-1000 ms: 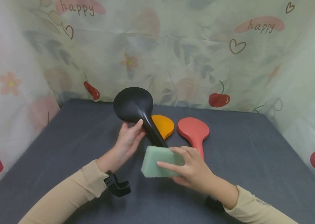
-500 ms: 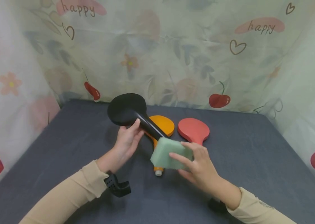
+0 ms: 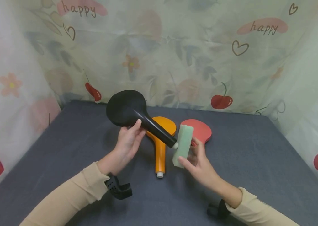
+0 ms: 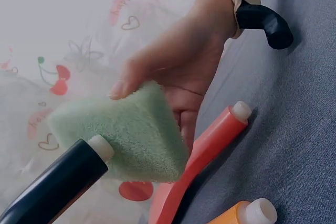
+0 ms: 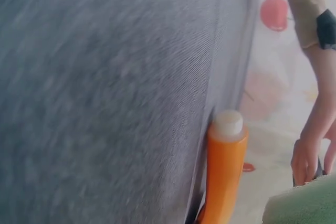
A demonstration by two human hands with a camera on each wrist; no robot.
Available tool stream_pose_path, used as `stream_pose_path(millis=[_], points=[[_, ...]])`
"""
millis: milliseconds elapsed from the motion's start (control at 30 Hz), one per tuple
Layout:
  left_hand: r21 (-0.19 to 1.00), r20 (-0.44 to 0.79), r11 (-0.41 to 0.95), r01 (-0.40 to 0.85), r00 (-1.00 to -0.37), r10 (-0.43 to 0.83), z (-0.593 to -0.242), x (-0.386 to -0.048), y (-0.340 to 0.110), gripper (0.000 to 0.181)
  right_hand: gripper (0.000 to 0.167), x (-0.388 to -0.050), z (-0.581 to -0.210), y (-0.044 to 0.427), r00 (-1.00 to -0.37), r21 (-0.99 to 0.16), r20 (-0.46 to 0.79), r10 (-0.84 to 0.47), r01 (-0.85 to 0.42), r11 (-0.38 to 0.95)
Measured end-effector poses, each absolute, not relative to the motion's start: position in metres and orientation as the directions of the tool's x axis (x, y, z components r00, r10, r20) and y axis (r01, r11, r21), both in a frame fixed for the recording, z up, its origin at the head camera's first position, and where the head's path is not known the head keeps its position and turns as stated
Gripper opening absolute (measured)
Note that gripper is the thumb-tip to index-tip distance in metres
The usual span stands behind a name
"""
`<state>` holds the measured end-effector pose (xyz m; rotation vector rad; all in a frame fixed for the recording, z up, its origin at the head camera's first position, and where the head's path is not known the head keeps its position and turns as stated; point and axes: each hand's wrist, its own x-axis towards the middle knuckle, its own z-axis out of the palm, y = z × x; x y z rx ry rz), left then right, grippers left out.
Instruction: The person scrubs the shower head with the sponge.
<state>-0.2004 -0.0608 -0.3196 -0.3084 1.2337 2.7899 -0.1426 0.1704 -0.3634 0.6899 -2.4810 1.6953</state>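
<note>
My left hand (image 3: 128,142) pinches a black shower head (image 3: 126,108) near its neck, thumb on top, and holds it tilted above the table. Its handle points down and right and ends in a white tip (image 4: 101,148). In my right hand (image 3: 201,161) is a pale green sponge (image 3: 183,146), gripped between thumb and fingers. The sponge stands on edge against or just beside the white tip; exact contact cannot be told. Only a corner of the sponge (image 5: 304,203) shows in the right wrist view.
On the dark grey table (image 3: 68,141), an orange shower head (image 3: 160,155) lies behind the black one, its white end toward me. A red shower head (image 3: 197,127) lies to its right, partly hidden by sponge and hand. A printed curtain (image 3: 161,62) closes off the back.
My right hand has shifted up and right with the sponge and turned it on edge, off the handle's end. The left hand tilted the black shower head, its head going left; its white tip now shows.
</note>
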Motion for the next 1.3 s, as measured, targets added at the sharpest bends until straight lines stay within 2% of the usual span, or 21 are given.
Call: stream_pose_path(millis=[267, 500, 633, 800, 967, 1300], points=[[0.735, -0.187, -0.664, -0.139, -0.982, -0.002, -0.321, -0.202, -0.060, 0.026, 0.064, -0.144, -0.360, 0.168, -0.942, -0.955, 0.126, -0.311, -0.200, 0.220], [0.748, -0.148, -0.654, -0.108, -0.989, -0.006, -0.321, -0.201, -0.060, 0.030, 0.064, -0.144, -0.356, 0.168, -0.951, -0.976, 0.045, -0.307, -0.107, 0.189], [0.783, -0.125, -0.615, -0.095, -0.992, -0.005, -0.321, -0.201, -0.062, 0.042, 0.063, -0.145, -0.354, 0.170, -0.953, -0.965, 0.040, -0.299, -0.115, 0.237], [0.821, -0.122, -0.560, -0.112, -0.992, 0.019, -0.324, -0.202, -0.067, 0.052, 0.062, -0.148, -0.350, 0.176, -0.961, -0.937, 0.100, -0.257, -0.178, 0.300], [0.852, -0.156, -0.496, -0.168, -0.986, 0.066, -0.328, -0.205, -0.071, 0.054, 0.064, -0.149, -0.345, 0.184, -0.968, -0.925, 0.105, -0.226, -0.179, 0.336], [0.888, -0.238, -0.383, -0.254, -0.967, 0.089, -0.339, -0.217, -0.087, 0.048, 0.065, -0.150, -0.339, 0.204, -0.970, -0.905, 0.122, -0.211, -0.196, 0.376]])
